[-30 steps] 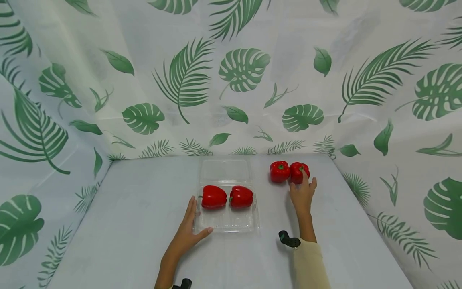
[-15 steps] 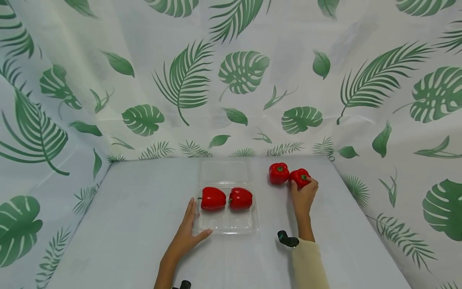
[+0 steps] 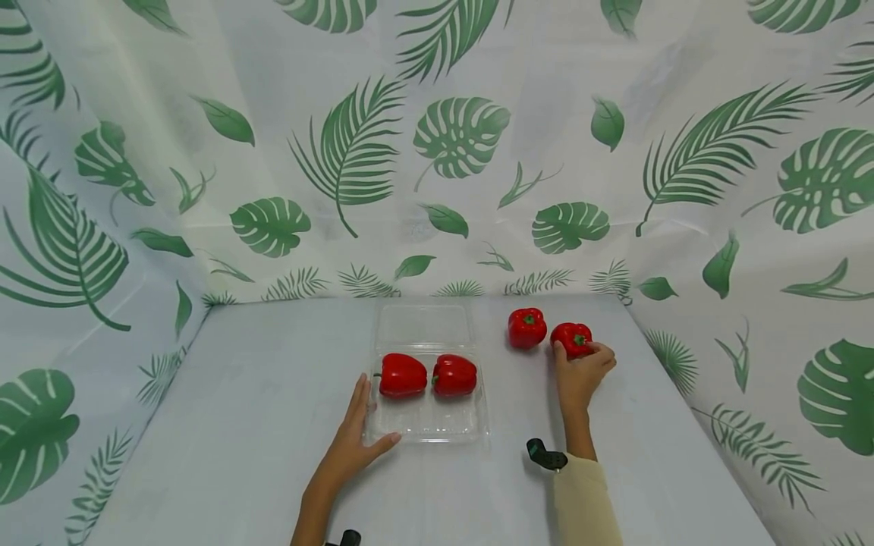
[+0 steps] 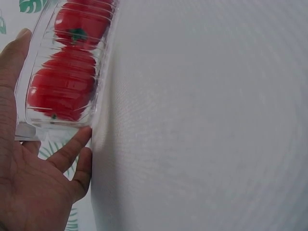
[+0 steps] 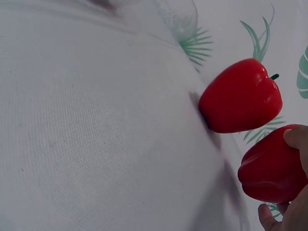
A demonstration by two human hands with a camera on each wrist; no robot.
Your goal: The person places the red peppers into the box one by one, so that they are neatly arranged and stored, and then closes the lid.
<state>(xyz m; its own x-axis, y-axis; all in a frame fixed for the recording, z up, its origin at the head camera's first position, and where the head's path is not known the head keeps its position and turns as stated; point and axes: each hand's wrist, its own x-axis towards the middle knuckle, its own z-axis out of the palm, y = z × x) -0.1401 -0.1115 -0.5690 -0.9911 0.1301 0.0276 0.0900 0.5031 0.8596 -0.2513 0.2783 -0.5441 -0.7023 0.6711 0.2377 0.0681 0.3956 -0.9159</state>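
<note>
Red pepper, near the far right corner of the surface, is held in the right hand; the left hand, fingers spread wide, touches the clear container, probably steadying it.

Clear, glossy, ribbed plastic throughout the clamshell container. Smooth and glossy on the red bell peppers. Matt and finely textured across the white tabletop.
</note>
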